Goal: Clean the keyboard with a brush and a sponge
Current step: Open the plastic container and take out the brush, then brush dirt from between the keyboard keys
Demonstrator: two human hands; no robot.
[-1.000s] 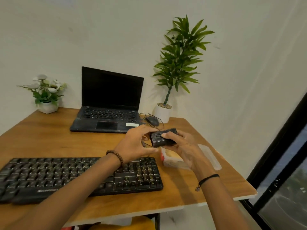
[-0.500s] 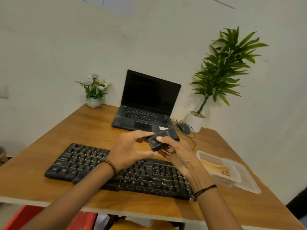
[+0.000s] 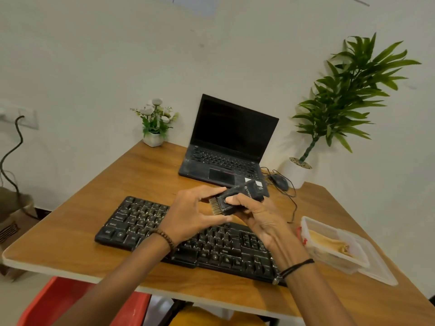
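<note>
Right hand (image 3: 256,215) grasps brush (image 3: 249,190), left hand (image 3: 195,212) pinches its bristle end above keyboard (image 3: 141,220); advise exposing bristles fully, then sweeping along rows.

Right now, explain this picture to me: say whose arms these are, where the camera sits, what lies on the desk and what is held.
No machine here: a person wears a camera on the head, looking down at their own arms. The right hand grips a black brush; the left hand holds its bristle end. Under them a keyboard lies on the desk. Behind stand a laptop, a mouse, flowers and a plant; a clear box is at the right.
</note>
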